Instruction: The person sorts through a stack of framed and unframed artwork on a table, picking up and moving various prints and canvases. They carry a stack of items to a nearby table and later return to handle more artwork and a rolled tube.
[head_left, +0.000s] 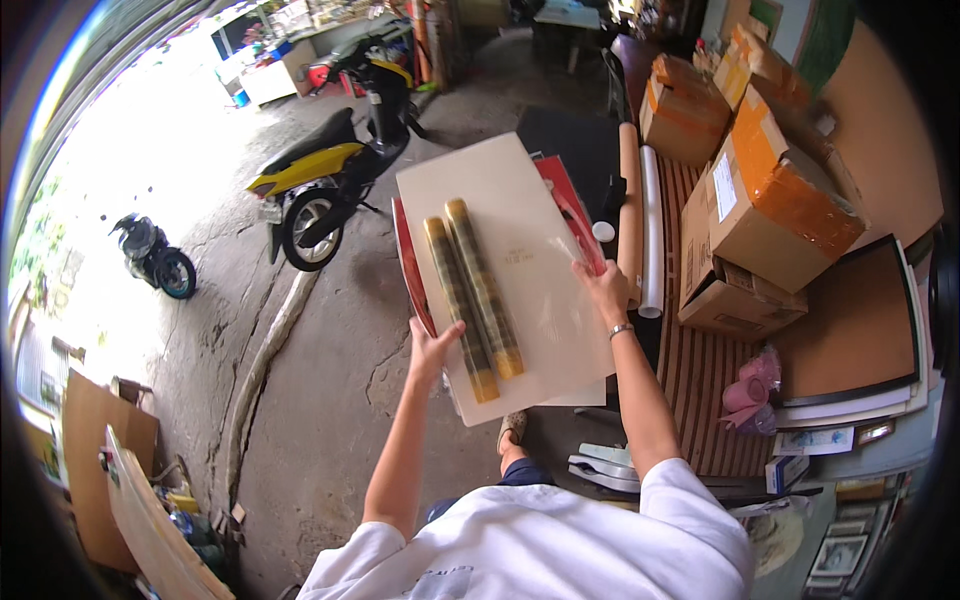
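A flat cream board [550, 310] is held out in front of me, tilted, with red glossy sheets [567, 200] sticking out from under it on both sides. Two long dark-patterned rolls with yellowish ends lie side by side on the board, the left roll [460, 310] a little lower than the right roll [483, 285]. My left hand [433, 347] is closed round the stack's left edge, its thumb on top touching or close to the left roll. On the right edge my right hand [603, 292] grips the stack. The fingers beneath are hidden.
Taped cardboard boxes [780, 200] stand on a slatted wooden bench [690, 400] at my right, beside long paper rolls [650, 230]. A yellow-black motorbike [330, 170] is parked ahead left, with another scooter [153, 255] farther left. Boards [150, 510] lean at lower left.
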